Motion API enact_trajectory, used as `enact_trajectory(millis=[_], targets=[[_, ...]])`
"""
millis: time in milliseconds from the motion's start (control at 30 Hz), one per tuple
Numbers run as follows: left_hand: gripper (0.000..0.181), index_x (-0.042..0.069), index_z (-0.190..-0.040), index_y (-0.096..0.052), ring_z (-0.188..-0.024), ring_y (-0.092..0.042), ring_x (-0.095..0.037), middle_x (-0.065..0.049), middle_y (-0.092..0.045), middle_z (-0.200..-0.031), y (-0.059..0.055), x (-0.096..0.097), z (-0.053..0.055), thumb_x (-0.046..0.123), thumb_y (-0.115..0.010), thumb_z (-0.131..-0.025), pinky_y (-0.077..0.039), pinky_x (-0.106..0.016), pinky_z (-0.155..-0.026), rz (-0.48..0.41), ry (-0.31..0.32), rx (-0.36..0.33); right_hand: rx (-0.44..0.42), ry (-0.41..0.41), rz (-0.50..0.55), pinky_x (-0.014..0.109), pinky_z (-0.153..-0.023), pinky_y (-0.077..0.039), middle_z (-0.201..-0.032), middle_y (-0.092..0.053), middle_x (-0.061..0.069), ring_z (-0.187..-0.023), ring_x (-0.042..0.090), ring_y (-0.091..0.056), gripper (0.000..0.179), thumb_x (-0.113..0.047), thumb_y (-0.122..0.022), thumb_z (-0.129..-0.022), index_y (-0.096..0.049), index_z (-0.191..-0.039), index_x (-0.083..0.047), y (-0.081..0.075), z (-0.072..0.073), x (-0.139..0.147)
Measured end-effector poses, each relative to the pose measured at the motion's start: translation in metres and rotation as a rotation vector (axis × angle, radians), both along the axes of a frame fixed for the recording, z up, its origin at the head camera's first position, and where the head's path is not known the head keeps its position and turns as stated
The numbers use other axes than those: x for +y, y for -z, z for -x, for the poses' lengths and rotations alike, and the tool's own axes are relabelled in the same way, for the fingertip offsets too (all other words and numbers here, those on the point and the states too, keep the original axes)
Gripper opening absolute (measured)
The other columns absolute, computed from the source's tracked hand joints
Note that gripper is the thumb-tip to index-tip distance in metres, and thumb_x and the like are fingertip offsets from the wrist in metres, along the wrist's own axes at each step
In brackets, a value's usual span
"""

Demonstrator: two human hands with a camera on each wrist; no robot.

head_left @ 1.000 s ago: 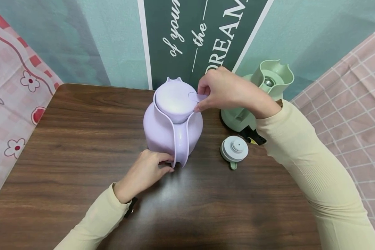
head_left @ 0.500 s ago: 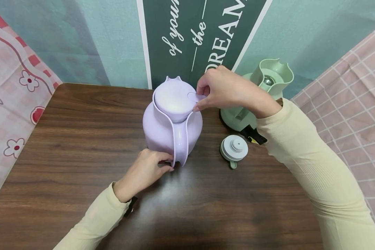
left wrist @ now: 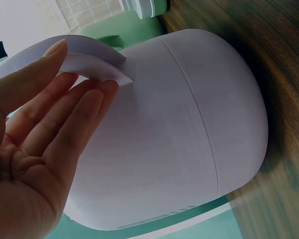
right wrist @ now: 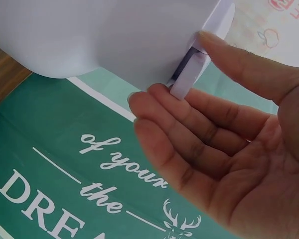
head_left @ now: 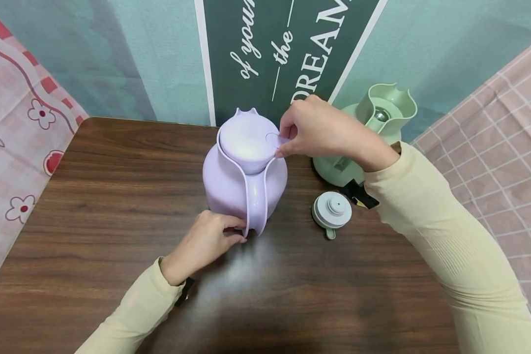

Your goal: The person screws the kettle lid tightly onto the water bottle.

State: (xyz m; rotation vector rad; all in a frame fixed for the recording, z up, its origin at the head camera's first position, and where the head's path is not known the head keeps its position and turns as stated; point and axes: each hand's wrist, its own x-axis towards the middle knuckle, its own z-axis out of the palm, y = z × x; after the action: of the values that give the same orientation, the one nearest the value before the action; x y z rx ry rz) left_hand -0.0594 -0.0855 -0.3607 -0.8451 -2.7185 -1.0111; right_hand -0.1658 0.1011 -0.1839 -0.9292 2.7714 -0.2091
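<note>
A lavender thermos jug stands upright on the wood-grain table, its round lid seated in the top opening. My left hand holds the lower end of the jug's handle. In the left wrist view the thumb lies on one side of that handle and the fingers curl against the other. At the lid's right side, my right hand pinches the small tab that sticks out from it. The right wrist view shows the thumb at one end of the tab and fingertips at the other.
A pale green thermos jug with its top uncovered stands at the back right, partly behind the right forearm. In front of it lies a white stopper with a green tab. Behind the table hangs a teal cloth with lettering.
The lid tab stuck out between the right fingers earlier and now shows less, with the fingers a little lower over it. The jug and my left hand stay in place.
</note>
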Motion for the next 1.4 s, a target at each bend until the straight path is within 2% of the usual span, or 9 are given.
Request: enact_trajectory(millis=[367,667,933,1400], targets=[[0.016,0.012,-0.082,-0.073,-0.067,-0.063,-0.011,0.006,-0.068,-0.074,0.001,0.000,0.000,0.013,-0.079,-0.067,-0.049,-0.031,-0.063,-0.017,-0.011,-0.016,0.012,0.018,0.008,0.032,-0.064,-0.042,-0.066,-0.061,0.003,-0.070,0.019,-0.054,0.012,-0.017,-0.074,-0.073,-0.069,-0.069,-0.007,0.000,-0.003,-0.003],[0.017,0.010,-0.082,-0.074,-0.066,-0.062,-0.010,0.003,-0.069,-0.075,-0.003,0.001,-0.001,0.010,-0.080,-0.066,-0.049,-0.028,-0.061,-0.037,-0.055,-0.086,0.022,0.054,0.029,0.030,-0.063,-0.041,-0.066,-0.062,0.003,-0.070,0.019,-0.052,0.011,-0.016,-0.074,-0.073,-0.070,-0.067,-0.008,0.002,-0.005,-0.004],[0.020,0.010,-0.086,-0.075,-0.071,-0.063,-0.012,0.000,-0.070,-0.080,-0.007,0.002,-0.002,0.007,-0.079,-0.067,-0.050,-0.029,-0.064,-0.038,-0.085,-0.163,-0.003,0.085,0.027,0.030,-0.063,-0.041,-0.067,-0.062,0.004,-0.070,0.019,-0.051,0.011,-0.016,-0.073,-0.074,-0.069,-0.068,-0.007,0.002,-0.006,-0.003],[0.021,0.010,-0.088,-0.075,-0.080,-0.065,-0.017,-0.001,-0.070,-0.084,-0.010,0.004,-0.003,0.008,-0.078,-0.068,-0.050,-0.033,-0.069,-0.025,-0.117,-0.200,0.006,0.101,0.031,0.031,-0.063,-0.040,-0.065,-0.061,0.003,-0.070,0.020,-0.051,0.012,-0.016,-0.073,-0.072,-0.069,-0.064,-0.009,0.001,-0.006,-0.004]])
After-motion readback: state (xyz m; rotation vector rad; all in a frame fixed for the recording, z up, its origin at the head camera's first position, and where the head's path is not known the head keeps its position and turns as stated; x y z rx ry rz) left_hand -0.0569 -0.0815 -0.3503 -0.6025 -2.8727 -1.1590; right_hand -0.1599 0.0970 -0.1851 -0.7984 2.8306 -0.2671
